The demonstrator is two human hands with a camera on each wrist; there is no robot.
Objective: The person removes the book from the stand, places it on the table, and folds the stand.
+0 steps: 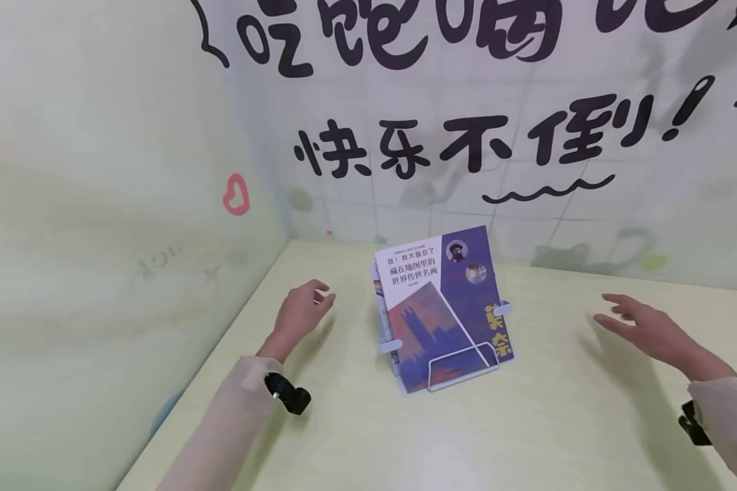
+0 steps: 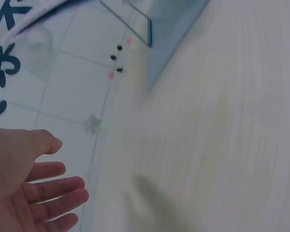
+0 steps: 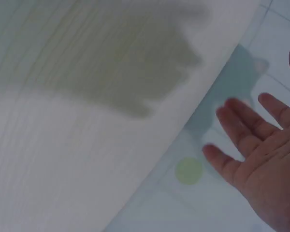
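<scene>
A book (image 1: pixel 445 307) with a purple, white and painted cover leans on a book stand (image 1: pixel 463 372) in the middle of the table. Side clips of the stand reach round the book's left and right edges, and a wire loop crosses its lower front. To the left of the book, my left hand (image 1: pixel 299 310) hovers over the table with loosely bent fingers, holding nothing. Well to the right, my right hand (image 1: pixel 647 331) is also raised and holds nothing. In the left wrist view, part of the stand (image 2: pixel 171 43) shows at the top. The right wrist view shows spread fingers (image 3: pixel 239 130).
The pale wooden table (image 1: pixel 356 436) meets a back wall (image 1: pixel 405 204) with large black lettering. A pale green side wall (image 1: pixel 98 273) stands along the table's left edge. Each wrist wears a small black camera, such as the left one (image 1: pixel 287 393).
</scene>
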